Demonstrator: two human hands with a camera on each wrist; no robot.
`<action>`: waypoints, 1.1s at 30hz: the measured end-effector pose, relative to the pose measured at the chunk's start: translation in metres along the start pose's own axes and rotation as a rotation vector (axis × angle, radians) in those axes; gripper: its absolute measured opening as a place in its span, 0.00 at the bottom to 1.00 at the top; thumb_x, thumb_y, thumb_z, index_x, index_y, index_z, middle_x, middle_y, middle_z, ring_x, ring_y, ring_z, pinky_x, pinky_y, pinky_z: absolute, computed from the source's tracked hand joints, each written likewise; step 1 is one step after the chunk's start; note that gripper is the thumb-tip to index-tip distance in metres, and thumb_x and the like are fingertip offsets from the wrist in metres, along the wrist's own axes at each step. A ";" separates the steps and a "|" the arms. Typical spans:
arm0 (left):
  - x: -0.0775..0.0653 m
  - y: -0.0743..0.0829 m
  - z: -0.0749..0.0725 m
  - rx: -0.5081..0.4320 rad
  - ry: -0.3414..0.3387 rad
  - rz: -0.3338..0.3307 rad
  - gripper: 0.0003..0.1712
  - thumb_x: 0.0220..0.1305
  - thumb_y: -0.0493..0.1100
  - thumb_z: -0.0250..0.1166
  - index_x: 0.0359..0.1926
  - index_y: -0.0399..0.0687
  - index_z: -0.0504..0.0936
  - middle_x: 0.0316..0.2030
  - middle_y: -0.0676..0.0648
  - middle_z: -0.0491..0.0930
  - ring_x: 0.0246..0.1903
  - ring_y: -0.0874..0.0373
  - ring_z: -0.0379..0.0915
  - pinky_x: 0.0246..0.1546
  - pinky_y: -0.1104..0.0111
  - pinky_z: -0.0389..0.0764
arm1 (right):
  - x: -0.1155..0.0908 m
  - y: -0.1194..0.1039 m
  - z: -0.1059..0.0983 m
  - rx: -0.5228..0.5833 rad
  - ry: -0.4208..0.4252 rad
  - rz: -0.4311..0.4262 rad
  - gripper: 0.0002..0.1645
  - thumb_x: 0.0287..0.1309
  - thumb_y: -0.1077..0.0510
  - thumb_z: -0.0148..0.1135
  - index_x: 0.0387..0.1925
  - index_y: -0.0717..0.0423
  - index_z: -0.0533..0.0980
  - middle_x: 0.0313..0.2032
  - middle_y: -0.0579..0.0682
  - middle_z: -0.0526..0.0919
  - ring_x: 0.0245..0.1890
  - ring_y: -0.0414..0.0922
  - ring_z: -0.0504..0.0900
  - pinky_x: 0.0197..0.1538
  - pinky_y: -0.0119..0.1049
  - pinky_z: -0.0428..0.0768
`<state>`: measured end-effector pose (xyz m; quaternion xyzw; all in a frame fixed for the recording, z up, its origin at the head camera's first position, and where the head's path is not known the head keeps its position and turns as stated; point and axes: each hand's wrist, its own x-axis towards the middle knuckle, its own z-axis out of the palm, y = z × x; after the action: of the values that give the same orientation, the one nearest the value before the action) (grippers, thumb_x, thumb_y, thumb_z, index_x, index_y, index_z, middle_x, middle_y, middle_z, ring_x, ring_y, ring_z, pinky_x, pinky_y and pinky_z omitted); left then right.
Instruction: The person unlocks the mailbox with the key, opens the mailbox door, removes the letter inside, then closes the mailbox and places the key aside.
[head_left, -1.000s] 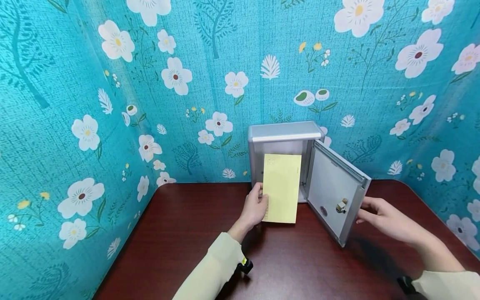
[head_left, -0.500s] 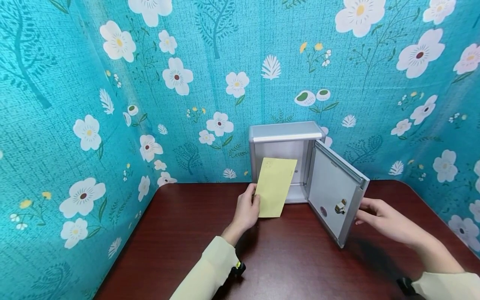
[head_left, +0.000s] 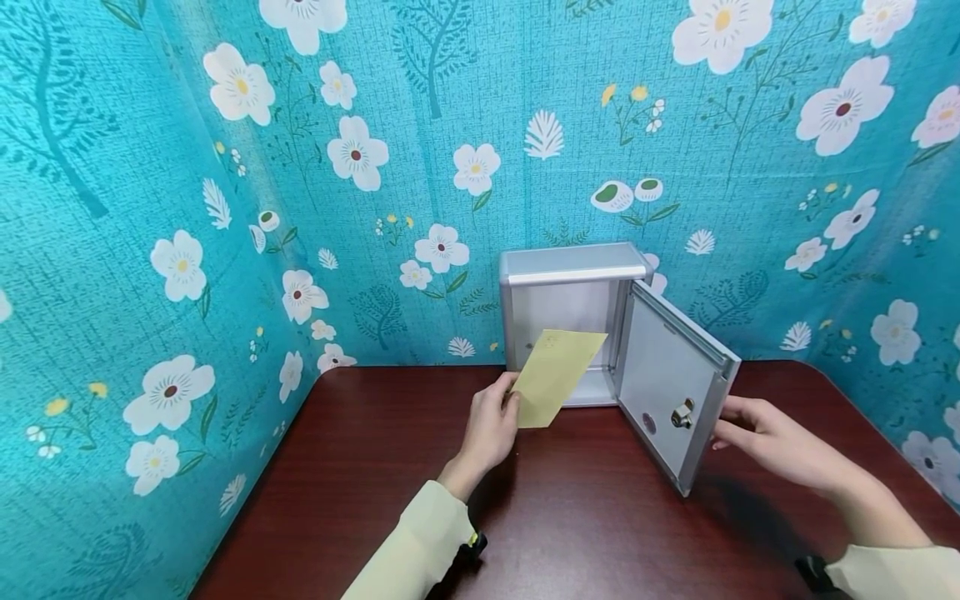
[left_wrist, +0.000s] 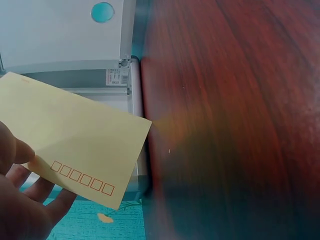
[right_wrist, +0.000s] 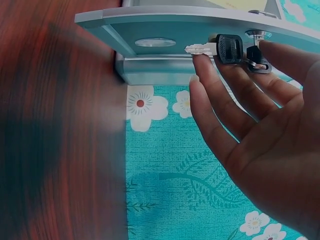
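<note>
My left hand (head_left: 489, 423) pinches a yellow envelope (head_left: 558, 375) by its left edge, thumb on the near face. The envelope tilts in front of the silver metal mailbox (head_left: 573, 265), whose hinged door (head_left: 663, 375) stands swung out to the right. A row of red squares (left_wrist: 82, 177) is printed on the envelope in the left wrist view. Behind the door, my right hand (head_left: 772, 442) has thumb and fingers at a key (right_wrist: 256, 55) standing in the lock (right_wrist: 258, 34). A second, black-headed key (right_wrist: 230, 49) hangs from the same ring against the fingers.
The mailbox stands at the back of a dark red wooden table (head_left: 360, 467), near a blue flowered cloth (head_left: 420, 183). A brass-coloured lock tongue (head_left: 682, 414) sticks out from the door's inner face. A barcode label (left_wrist: 117, 77) is inside the mailbox.
The envelope has gone from upright to tilted, its top leaning right and its lower end swinging left. My left hand moved slightly left. The right hand and door stay nearly still.
</note>
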<state>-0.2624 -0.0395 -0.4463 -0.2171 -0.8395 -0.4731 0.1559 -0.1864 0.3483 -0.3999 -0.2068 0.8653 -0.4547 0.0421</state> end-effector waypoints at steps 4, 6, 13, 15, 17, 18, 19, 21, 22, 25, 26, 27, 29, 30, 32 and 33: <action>-0.004 0.003 -0.001 0.069 0.014 0.064 0.17 0.74 0.32 0.58 0.56 0.52 0.84 0.49 0.50 0.86 0.45 0.60 0.83 0.43 0.66 0.84 | 0.000 -0.001 0.000 0.002 0.003 0.012 0.25 0.76 0.61 0.54 0.69 0.68 0.69 0.57 0.66 0.81 0.45 0.37 0.86 0.42 0.36 0.86; -0.007 0.005 -0.001 0.130 0.010 0.093 0.18 0.74 0.32 0.58 0.56 0.52 0.85 0.50 0.51 0.86 0.46 0.60 0.83 0.46 0.64 0.84 | 0.000 -0.001 0.001 0.004 0.007 0.022 0.25 0.76 0.60 0.54 0.68 0.68 0.69 0.57 0.66 0.82 0.45 0.37 0.86 0.43 0.36 0.86; -0.015 0.011 0.001 0.292 -0.043 0.121 0.19 0.72 0.33 0.61 0.58 0.57 0.85 0.52 0.54 0.85 0.49 0.61 0.83 0.49 0.62 0.85 | 0.001 -0.001 0.000 0.003 0.004 0.006 0.25 0.76 0.60 0.54 0.68 0.68 0.70 0.57 0.66 0.81 0.46 0.38 0.86 0.43 0.37 0.87; -0.016 0.012 0.002 0.335 -0.056 0.137 0.20 0.72 0.32 0.61 0.57 0.57 0.85 0.51 0.55 0.85 0.49 0.60 0.83 0.47 0.62 0.85 | 0.001 -0.001 0.000 0.006 0.007 0.011 0.25 0.76 0.60 0.54 0.68 0.67 0.70 0.57 0.66 0.81 0.46 0.37 0.86 0.43 0.37 0.87; -0.019 0.013 0.004 0.381 -0.077 0.158 0.21 0.70 0.31 0.61 0.57 0.56 0.85 0.51 0.54 0.85 0.49 0.60 0.84 0.46 0.62 0.85 | 0.001 -0.001 0.001 0.007 0.005 0.012 0.24 0.76 0.60 0.54 0.68 0.68 0.70 0.57 0.66 0.81 0.46 0.37 0.86 0.43 0.37 0.87; -0.020 0.013 0.005 0.405 -0.093 0.163 0.21 0.69 0.31 0.61 0.57 0.56 0.86 0.50 0.55 0.86 0.48 0.60 0.84 0.45 0.62 0.85 | 0.001 -0.001 0.000 0.006 0.002 0.009 0.25 0.76 0.61 0.54 0.68 0.68 0.70 0.57 0.66 0.81 0.46 0.37 0.86 0.43 0.37 0.87; -0.021 0.014 0.007 0.425 -0.112 0.166 0.22 0.69 0.31 0.61 0.56 0.56 0.86 0.49 0.55 0.86 0.48 0.60 0.84 0.44 0.63 0.85 | 0.001 0.000 0.001 0.007 0.003 0.008 0.24 0.76 0.61 0.54 0.68 0.68 0.70 0.57 0.66 0.81 0.46 0.36 0.86 0.43 0.37 0.87; -0.024 0.015 0.010 0.455 -0.153 0.171 0.21 0.69 0.31 0.61 0.56 0.56 0.86 0.48 0.55 0.86 0.46 0.60 0.83 0.42 0.64 0.85 | 0.001 0.000 0.001 0.006 0.002 -0.006 0.24 0.76 0.62 0.54 0.68 0.68 0.70 0.56 0.66 0.82 0.46 0.37 0.86 0.43 0.37 0.87; -0.025 0.015 0.011 0.467 -0.174 0.173 0.20 0.69 0.32 0.61 0.56 0.56 0.86 0.48 0.55 0.86 0.46 0.61 0.83 0.42 0.64 0.85 | 0.001 0.000 0.001 0.009 0.002 -0.011 0.24 0.76 0.62 0.54 0.68 0.68 0.70 0.56 0.65 0.82 0.46 0.37 0.86 0.43 0.37 0.87; -0.027 0.016 0.014 0.504 -0.220 0.189 0.19 0.70 0.33 0.61 0.55 0.56 0.87 0.48 0.56 0.85 0.47 0.62 0.83 0.44 0.65 0.84 | 0.001 0.001 0.002 0.011 0.000 -0.032 0.24 0.76 0.62 0.54 0.68 0.68 0.70 0.56 0.58 0.84 0.46 0.37 0.86 0.43 0.37 0.87; -0.027 0.016 0.014 0.518 -0.229 0.197 0.19 0.70 0.33 0.61 0.54 0.56 0.87 0.48 0.56 0.85 0.47 0.62 0.83 0.44 0.65 0.84 | 0.001 0.001 0.002 0.014 -0.002 -0.039 0.24 0.76 0.63 0.54 0.68 0.68 0.70 0.56 0.55 0.84 0.46 0.37 0.86 0.43 0.37 0.87; -0.028 0.016 0.015 0.533 -0.237 0.203 0.18 0.70 0.33 0.61 0.54 0.57 0.87 0.49 0.56 0.85 0.48 0.62 0.83 0.44 0.64 0.84 | 0.001 0.001 0.002 0.014 -0.004 -0.045 0.24 0.75 0.63 0.54 0.68 0.68 0.70 0.56 0.51 0.85 0.46 0.38 0.86 0.43 0.38 0.87; -0.028 0.016 0.016 0.556 -0.254 0.208 0.18 0.71 0.34 0.61 0.53 0.57 0.88 0.48 0.57 0.85 0.47 0.63 0.83 0.44 0.64 0.84 | 0.001 0.001 0.002 0.015 -0.007 -0.055 0.24 0.75 0.63 0.54 0.68 0.68 0.70 0.55 0.43 0.85 0.46 0.38 0.86 0.43 0.38 0.87; -0.028 0.015 0.016 0.567 -0.262 0.208 0.18 0.71 0.34 0.61 0.53 0.58 0.88 0.48 0.57 0.85 0.47 0.62 0.83 0.44 0.64 0.84 | 0.001 0.001 0.002 0.017 -0.007 -0.057 0.24 0.75 0.63 0.54 0.68 0.67 0.70 0.55 0.40 0.84 0.46 0.38 0.86 0.43 0.38 0.87; -0.028 0.014 0.017 0.591 -0.280 0.211 0.17 0.70 0.35 0.62 0.52 0.58 0.88 0.47 0.57 0.85 0.47 0.62 0.83 0.40 0.64 0.84 | 0.001 0.002 0.002 0.018 -0.008 -0.059 0.24 0.75 0.63 0.54 0.68 0.68 0.70 0.54 0.36 0.84 0.46 0.38 0.86 0.43 0.38 0.87; -0.027 0.014 0.018 0.604 -0.289 0.214 0.17 0.70 0.35 0.62 0.52 0.58 0.89 0.46 0.57 0.86 0.46 0.61 0.83 0.40 0.64 0.84 | 0.001 0.001 0.002 0.018 -0.008 -0.058 0.24 0.75 0.63 0.54 0.68 0.67 0.70 0.54 0.36 0.84 0.46 0.38 0.86 0.43 0.37 0.87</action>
<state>-0.2327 -0.0236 -0.4581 -0.3125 -0.9275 -0.1487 0.1413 -0.1868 0.3471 -0.4024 -0.2331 0.8547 -0.4626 0.0342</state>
